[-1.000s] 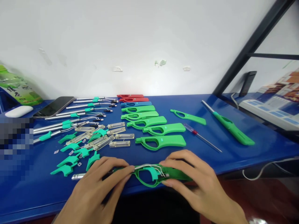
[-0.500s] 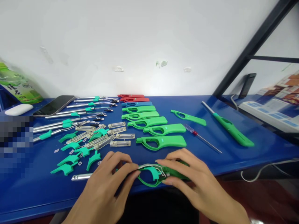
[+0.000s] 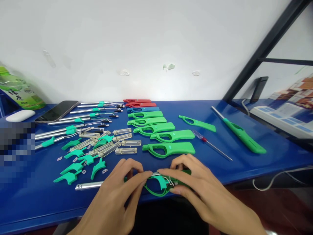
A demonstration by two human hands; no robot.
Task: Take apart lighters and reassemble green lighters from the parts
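Observation:
At the table's front edge lies an open green gas lighter shell (image 3: pixel 154 193) with a teal trigger (image 3: pixel 160 182) in its loop and thin white wires (image 3: pixel 168 179) across it. My left hand (image 3: pixel 117 195) is closed over the shell's narrow front end, thumb and fingertips pinched at the wires. A silver metal tube (image 3: pixel 89 185) sticks out to the left from under that hand. My right hand (image 3: pixel 199 184) grips the handle part, its index fingertip pressing the wires near the left fingertips and its thumb at the lower rim. Both palms hide parts of the lighter.
Behind my hands, several green lighter shells (image 3: pixel 171 149) lie in a column. To the left are clear gas tanks (image 3: pixel 126 150), teal triggers (image 3: pixel 67 177) and wired tubes (image 3: pixel 51 132). On the right lie a screwdriver (image 3: pixel 212 145) and a complete green lighter (image 3: pixel 242 135).
My left hand has slid slightly right along the wires, and my right index fingertip has come left, bringing the fingertips closer together. More of the metal tube shows.

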